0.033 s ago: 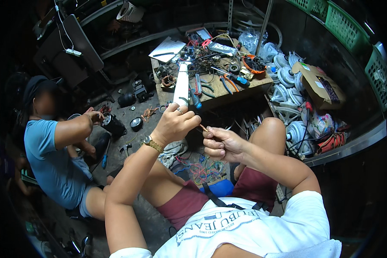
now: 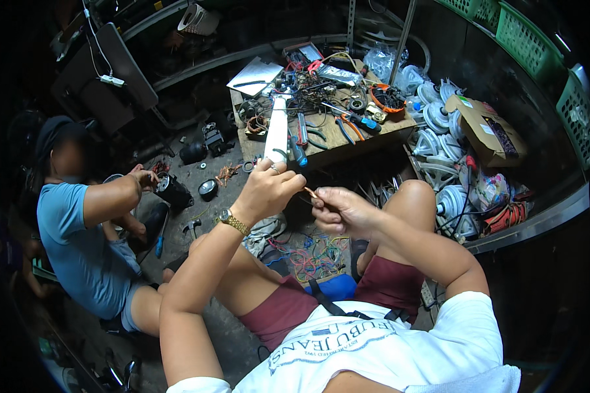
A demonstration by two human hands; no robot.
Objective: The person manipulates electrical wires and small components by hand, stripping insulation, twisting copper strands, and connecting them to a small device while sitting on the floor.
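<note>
Between my hands runs a short copper-coloured wire end [image 2: 312, 192], thin and slightly bent. My left hand [image 2: 267, 190], with a gold watch at the wrist and a ring, is closed, its fingertips pinching the wire's left side. My right hand [image 2: 342, 211] pinches the other side between thumb and forefinger, the remaining fingers curled. Beyond my left hand a long white bar-shaped piece [image 2: 277, 128] slopes up to the wooden worktable [image 2: 321, 152]. My fingers overlap its near end; whether they touch it I cannot tell.
Pliers [image 2: 345, 130], screwdrivers and tangled wires crowd the worktable. Coloured wire scraps [image 2: 318, 259] lie on the floor between my legs. At left a person in a blue shirt [image 2: 88, 223] handles a dark motor-like part [image 2: 173, 190]. White plastic wheel-shaped parts [image 2: 439, 173] and a cardboard box [image 2: 485, 131] are piled at right.
My right hand has shifted slightly upward and turned, its fingers curling more around the wire end. My left hand stays almost in place.
</note>
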